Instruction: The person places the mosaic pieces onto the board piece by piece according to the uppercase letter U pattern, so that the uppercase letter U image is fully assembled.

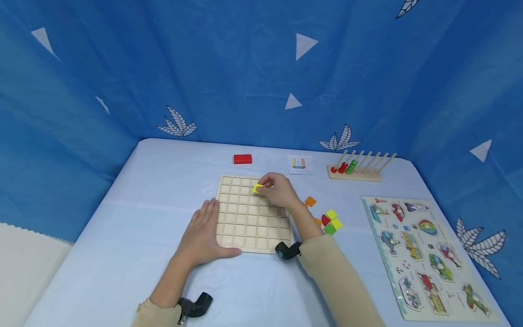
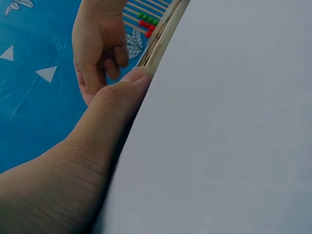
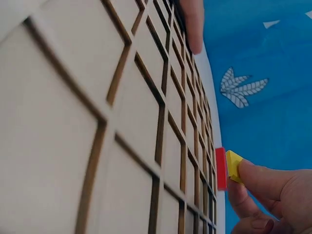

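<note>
A square wooden grid board (image 1: 241,218) lies at the middle of the table. My right hand (image 1: 279,190) pinches a yellow square tile (image 1: 257,187) between thumb and fingers over the board's far part. In the right wrist view that yellow tile (image 3: 234,165) is held above the grid surface. My left hand (image 1: 202,236) lies with straight fingers along the board's left edge, its thumb stretched along the near edge. The left wrist view shows the left thumb (image 2: 112,102) touching the board's wooden side (image 2: 158,51). The right palm is partly hidden.
Loose coloured tiles (image 1: 331,214) lie right of the board. Behind stand a red block (image 1: 243,159), a pattern card (image 1: 300,164) and a pegged bead rack (image 1: 355,175). A picture puzzle board (image 1: 416,261) lies at the right. Blue curtain (image 1: 245,68) borders the table.
</note>
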`<act>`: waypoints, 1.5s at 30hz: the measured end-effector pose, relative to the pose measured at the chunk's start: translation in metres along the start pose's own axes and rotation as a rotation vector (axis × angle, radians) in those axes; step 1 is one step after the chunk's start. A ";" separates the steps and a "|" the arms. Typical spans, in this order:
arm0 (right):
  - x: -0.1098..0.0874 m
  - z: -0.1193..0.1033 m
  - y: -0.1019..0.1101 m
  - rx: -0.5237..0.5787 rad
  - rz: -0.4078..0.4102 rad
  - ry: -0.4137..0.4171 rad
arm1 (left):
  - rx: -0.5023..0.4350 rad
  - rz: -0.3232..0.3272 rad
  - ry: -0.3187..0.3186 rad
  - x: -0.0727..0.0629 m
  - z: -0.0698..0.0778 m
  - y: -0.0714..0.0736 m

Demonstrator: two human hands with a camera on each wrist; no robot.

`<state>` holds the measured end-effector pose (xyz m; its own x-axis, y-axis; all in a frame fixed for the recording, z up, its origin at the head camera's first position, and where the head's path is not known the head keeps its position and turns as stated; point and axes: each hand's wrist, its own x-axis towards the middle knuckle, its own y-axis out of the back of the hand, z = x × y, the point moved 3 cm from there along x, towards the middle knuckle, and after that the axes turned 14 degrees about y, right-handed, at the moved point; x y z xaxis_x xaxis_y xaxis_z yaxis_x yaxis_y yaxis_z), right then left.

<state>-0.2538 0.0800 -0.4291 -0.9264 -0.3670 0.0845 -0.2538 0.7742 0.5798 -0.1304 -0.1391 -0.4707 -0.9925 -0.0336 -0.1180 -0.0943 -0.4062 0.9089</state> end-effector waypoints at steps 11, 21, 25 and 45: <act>0.019 -0.020 -0.032 -0.065 -0.072 0.025 | 0.004 -0.001 -0.015 -0.001 0.000 0.002; 0.027 -0.032 -0.046 -0.096 -0.082 0.018 | 0.005 -0.003 -0.010 -0.001 -0.001 0.001; 0.029 -0.032 -0.049 -0.133 -0.087 0.013 | 0.008 -0.001 -0.012 -0.001 -0.001 0.000; 0.026 -0.033 -0.054 -0.306 -0.109 0.045 | 0.009 -0.004 -0.008 0.000 0.000 0.000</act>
<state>-0.2550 0.0121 -0.4318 -0.8837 -0.4664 0.0402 -0.2491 0.5410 0.8033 -0.1303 -0.1391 -0.4710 -0.9927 -0.0245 -0.1179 -0.0985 -0.3984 0.9119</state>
